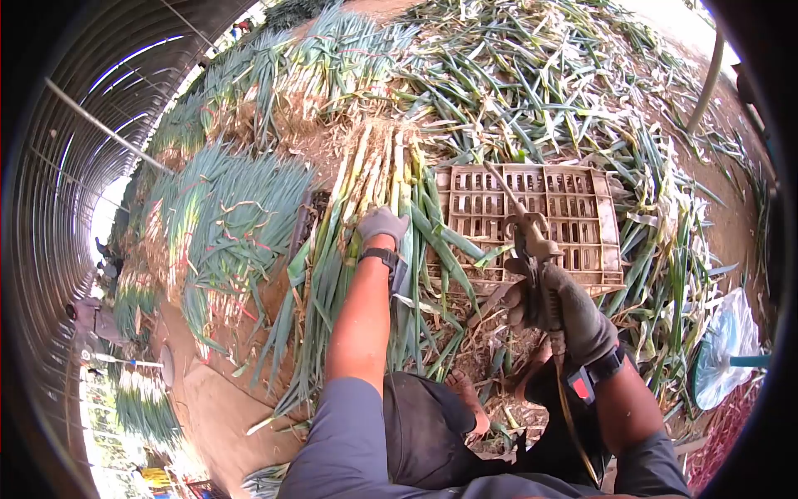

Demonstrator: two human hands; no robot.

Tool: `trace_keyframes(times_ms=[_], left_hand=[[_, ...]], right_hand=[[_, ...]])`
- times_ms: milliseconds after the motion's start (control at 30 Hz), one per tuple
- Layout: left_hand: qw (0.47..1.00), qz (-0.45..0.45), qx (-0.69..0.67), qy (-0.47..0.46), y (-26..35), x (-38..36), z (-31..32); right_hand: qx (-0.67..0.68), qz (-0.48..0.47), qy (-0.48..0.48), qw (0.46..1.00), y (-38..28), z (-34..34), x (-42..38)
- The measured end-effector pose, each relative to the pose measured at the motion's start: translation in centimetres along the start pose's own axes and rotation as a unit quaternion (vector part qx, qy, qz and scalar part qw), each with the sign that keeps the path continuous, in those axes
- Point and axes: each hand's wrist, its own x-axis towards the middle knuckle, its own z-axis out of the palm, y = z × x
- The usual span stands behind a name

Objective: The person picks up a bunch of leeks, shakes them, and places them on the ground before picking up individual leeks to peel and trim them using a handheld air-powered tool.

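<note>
A row of leeks lies in front of me, roots pointing away and long green leaves trailing toward my lap. My left hand, in a grey glove, is closed over the stalks in the middle of the row; its fingertips are partly hidden. On the right, my gloved right hand grips a metal spray gun with a long thin nozzle, pointed up and left. A hose runs from its handle down past my knee. The spray gun stands over a brown plastic crate with a slatted face.
Bundles of leeks tied with red bands fill the ground to the left. Loose leaves are heaped behind and right of the crate. A clear plastic bag sits at far right. A pole rises near the back right.
</note>
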Motion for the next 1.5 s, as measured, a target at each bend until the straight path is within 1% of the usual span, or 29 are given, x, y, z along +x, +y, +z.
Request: trace_keyframes(times_ms=[33,133,233,267,300,367,400,500,533,600,667,700,767,833,867,900,967,1067,1100,1133,1167,1200,1233,1267,1300,1367,1433,1467,1500], left_hand=[[0.999,0.014,0.022,0.045,-0.1,0.3,0.4],[0.991,-0.076,-0.103,-0.033,0.2,1.5,0.1],[0.982,-0.029,-0.125,-0.140,-0.8,3.4,-0.2],[0.985,-0.012,-0.109,-0.133,-0.9,3.2,0.4],[0.989,0.038,-0.083,-0.115,-1.4,3.8,2.7],[0.991,-0.019,-0.114,-0.062,0.1,-1.0,0.2],[0.995,-0.026,-0.092,-0.040,0.7,-1.7,0.0],[0.985,-0.019,-0.105,-0.135,0.4,0.2,-1.0],[0.988,-0.024,-0.121,-0.089,0.4,-0.1,-0.7],[0.980,0.012,-0.187,-0.063,-0.7,-0.1,-0.1],[0.968,0.060,-0.242,-0.029,-1.7,-1.9,-1.4],[0.962,0.083,-0.260,-0.026,-3.1,-1.9,-1.0],[0.924,0.096,-0.364,-0.064,-4.1,-5.5,-1.7],[0.963,0.144,-0.227,-0.028,-5.6,-7.7,0.8],[0.958,0.133,-0.247,-0.068,-5.4,-10.0,-0.3],[0.949,0.142,-0.271,-0.075,-5.7,-11.0,-0.2],[0.950,0.156,-0.263,-0.065,-5.8,-12.9,-1.2],[0.909,0.192,-0.369,0.008,-4.8,-12.6,-3.3],[0.909,0.166,-0.382,-0.003,-3.7,-11.0,-4.6],[0.874,0.176,-0.452,-0.028,-1.1,-11.0,-7.3],[0.875,0.193,-0.445,0.003,1.3,-9.9,-8.5],[0.861,0.211,-0.463,0.013,4.0,-10.0,-9.9],[0.842,0.198,-0.499,-0.059,6.5,-10.5,-10.8],[0.845,0.204,-0.490,-0.068,9.0,-10.7,-9.6],[0.826,0.241,-0.500,-0.100,11.1,-10.2,-7.2],[0.794,0.354,-0.488,-0.082,15.1,-12.8,-2.5],[0.808,0.324,-0.469,-0.147,17.3,-15.2,-0.6],[0.805,0.289,-0.485,-0.184,18.1,-14.9,1.5],[0.835,0.300,-0.455,-0.077,18.5,-16.2,2.0]], right_hand=[[-0.004,0.000,0.014,1.000,-0.1,0.1,-0.5],[-0.014,-0.009,0.052,0.998,-1.2,0.2,-1.9],[-0.004,-0.013,0.071,0.997,-1.5,-0.5,-2.5],[-0.004,-0.023,0.070,0.997,-1.6,-0.4,-2.6],[-0.003,-0.019,0.065,0.998,-1.6,-0.3,-2.5],[-0.003,-0.014,0.058,0.998,-1.7,-0.4,-2.2],[-0.007,-0.013,0.048,0.999,-1.7,-0.5,-2.0],[-0.009,-0.004,0.030,1.000,-1.8,-0.5,-1.6],[-0.002,0.003,0.033,0.999,-1.7,-0.3,-1.5],[-0.009,-0.002,0.027,1.000,-2.0,-0.3,-1.7],[-0.002,-0.015,0.017,1.000,-2.2,-0.4,-1.9],[0.000,-0.022,0.010,1.000,-2.4,-0.6,-2.0],[-0.024,-0.025,0.015,0.999,-2.5,-1.3,-2.0],[-0.056,-0.026,0.009,0.998,-2.3,-2.4,-1.7],[-0.041,-0.006,0.015,0.999,-2.6,-2.5,-1.7],[-0.042,-0.016,0.016,0.999,-3.1,-2.1,-1.8],[-0.037,-0.028,0.021,0.999,-3.6,-1.3,-2.3],[-0.011,-0.034,0.010,0.999,-3.6,-1.7,-2.6],[-0.009,-0.030,0.008,0.999,-3.5,-1.6,-2.5],[0.015,-0.028,-0.008,0.999,-3.1,-1.8,-2.3],[-0.004,-0.024,-0.011,1.000,-3.3,-1.5,-2.3],[-0.023,-0.020,-0.012,0.999,-3.6,-1.2,-2.5],[-0.032,-0.027,-0.011,0.999,-3.7,-1.1,-2.6],[-0.042,-0.035,-0.010,0.998,-3.7,-1.1,-2.7],[-0.042,-0.051,-0.007,0.998,-3.3,-1.4,-2.7],[-0.035,-0.077,0.002,0.996,-3.0,-1.7,-2.6],[-0.025,-0.087,0.023,0.996,-3.2,-2.4,-2.9],[-0.014,-0.106,0.055,0.993,-2.7,-2.6,-2.9],[-0.017,-0.099,0.126,0.987,-3.2,-1.6,-3.6]])
